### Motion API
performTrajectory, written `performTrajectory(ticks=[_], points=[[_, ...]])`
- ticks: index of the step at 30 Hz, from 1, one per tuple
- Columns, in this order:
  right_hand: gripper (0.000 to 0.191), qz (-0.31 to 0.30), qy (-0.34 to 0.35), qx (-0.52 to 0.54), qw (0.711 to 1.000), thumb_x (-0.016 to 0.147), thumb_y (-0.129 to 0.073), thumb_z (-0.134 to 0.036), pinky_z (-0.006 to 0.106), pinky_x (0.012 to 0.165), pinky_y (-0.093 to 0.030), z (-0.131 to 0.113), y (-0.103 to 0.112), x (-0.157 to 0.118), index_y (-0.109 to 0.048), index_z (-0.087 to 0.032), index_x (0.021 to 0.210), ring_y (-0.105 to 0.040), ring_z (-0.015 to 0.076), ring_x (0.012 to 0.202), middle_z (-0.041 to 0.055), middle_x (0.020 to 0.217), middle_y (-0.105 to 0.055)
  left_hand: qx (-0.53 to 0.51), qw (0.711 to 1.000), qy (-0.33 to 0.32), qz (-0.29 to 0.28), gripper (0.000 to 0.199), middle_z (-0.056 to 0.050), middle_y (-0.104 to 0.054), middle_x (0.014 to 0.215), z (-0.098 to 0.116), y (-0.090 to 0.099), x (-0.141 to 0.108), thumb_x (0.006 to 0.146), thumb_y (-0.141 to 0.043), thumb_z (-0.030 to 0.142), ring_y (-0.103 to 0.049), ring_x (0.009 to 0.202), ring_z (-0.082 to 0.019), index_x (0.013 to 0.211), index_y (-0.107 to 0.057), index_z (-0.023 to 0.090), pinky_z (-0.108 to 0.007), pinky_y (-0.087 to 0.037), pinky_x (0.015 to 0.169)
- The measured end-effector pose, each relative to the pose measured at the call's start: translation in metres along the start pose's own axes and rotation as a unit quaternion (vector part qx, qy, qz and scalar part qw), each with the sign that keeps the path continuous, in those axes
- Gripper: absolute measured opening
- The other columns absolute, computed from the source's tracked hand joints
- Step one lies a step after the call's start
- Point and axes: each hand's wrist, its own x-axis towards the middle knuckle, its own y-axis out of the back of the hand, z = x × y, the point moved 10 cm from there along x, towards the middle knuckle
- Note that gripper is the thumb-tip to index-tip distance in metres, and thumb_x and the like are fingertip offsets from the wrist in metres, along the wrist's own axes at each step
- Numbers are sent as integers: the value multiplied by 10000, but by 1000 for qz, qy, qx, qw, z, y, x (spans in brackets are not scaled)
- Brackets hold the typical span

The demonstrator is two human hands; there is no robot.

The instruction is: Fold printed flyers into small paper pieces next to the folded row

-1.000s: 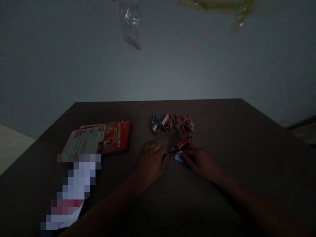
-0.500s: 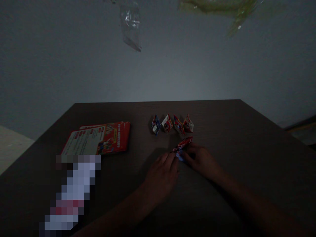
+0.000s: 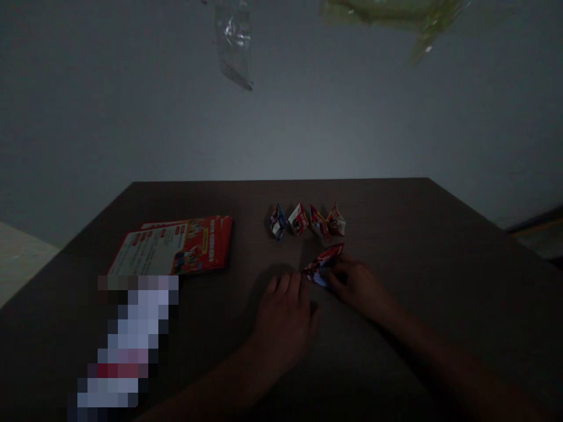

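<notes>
R hand (image 3: pixel 358 287) is pinching folded red/blue paper (image 3: pixel 324 258), just L of it. L hand (image 3: pixel 285 316) is lying palm-down, fingers extended, nr paper's L tip, no longer covering it vs 0.5 s ago. Well L of L hand, red printed sheets (image 3: pixel 209 243) are showing text, too dim to read.

Dim grey wall (image 3: pixel 352 117), dark table (image 3: pixel 396 211)

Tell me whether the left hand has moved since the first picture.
Yes: judged against the row of four folded papers, the left hand now lies farther from it, closer to the person, and slightly to the right.
</notes>
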Motion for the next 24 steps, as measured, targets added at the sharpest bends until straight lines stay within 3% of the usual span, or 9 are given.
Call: performTrajectory(ticks=[9,24], points=[[249,-6,3,10,1000,864,-471,-251,243,667,-444,2,-2,0,-665,-166,735,-622,161,737,79,906,-653,-11,999,29,-6,408,-120,-528,1090,-8,6,1,842,-464,403,-464,1017,-287,1158,-523,152,-455,-382,871],[253,-3,-4,20,1000,862,-480,-244,264,699,-456,4,-2,0,-658,-166,699,-617,167,736,85,913,-649,-10,999,33,8,376,-110,-524,1029,-13,9,4,843,-457,447,-459,983,-281,1066,-558,161,-440,-371,839]])
